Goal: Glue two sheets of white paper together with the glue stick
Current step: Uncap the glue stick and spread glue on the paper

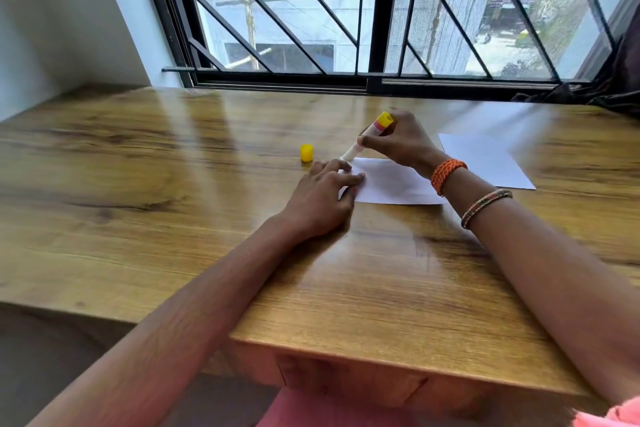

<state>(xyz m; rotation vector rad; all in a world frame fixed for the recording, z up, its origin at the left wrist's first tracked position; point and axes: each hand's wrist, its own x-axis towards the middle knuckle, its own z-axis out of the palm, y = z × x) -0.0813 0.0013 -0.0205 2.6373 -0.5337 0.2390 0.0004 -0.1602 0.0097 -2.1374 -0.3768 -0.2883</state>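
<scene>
A white paper sheet [391, 184] lies on the wooden table [173, 191]. My left hand [322, 198] rests flat on the sheet's left edge, fingers spread, pinning it down. My right hand [398, 142] grips the uncapped glue stick [374, 133], a white tube with a yellow base. The stick is tilted and its tip touches the sheet's far left corner. The yellow cap [307, 153] stands on the table just left of the sheet. A second white sheet [485, 159] lies to the right, partly behind my right wrist.
A barred window [346, 10] runs along the far edge of the table. Dark fabric [616, 80] hangs at the far right corner. The table's front edge [381, 357] is close to my body.
</scene>
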